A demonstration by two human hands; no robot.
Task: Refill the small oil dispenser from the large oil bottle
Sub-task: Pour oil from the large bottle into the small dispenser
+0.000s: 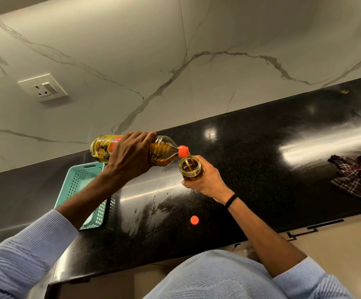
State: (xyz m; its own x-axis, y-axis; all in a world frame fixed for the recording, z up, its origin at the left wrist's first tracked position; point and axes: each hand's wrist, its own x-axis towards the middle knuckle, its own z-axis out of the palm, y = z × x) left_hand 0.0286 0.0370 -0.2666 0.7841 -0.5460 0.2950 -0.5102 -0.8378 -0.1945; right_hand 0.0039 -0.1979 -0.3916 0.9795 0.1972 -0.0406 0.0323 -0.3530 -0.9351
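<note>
Sleeves: pale blue knit is filling the bottom edge, nearest the camera.
Loose cap: an orange cap is lying on the black countertop, near its front edge.
Left hand: it is gripping the large oil bottle around its middle from above.
Large oil bottle: its long axis is lying almost level, base toward the wall, orange neck pointing right and slightly down.
Oil: a thin stream is running from the neck into the small dispenser.
Right hand: it is wrapping around the dispenser from the right, holding it upright, mouth open, just under the bottle's neck.
Basket: a teal basket is sitting under the left forearm.
Cloth: a checked cloth is lying far right.
</note>
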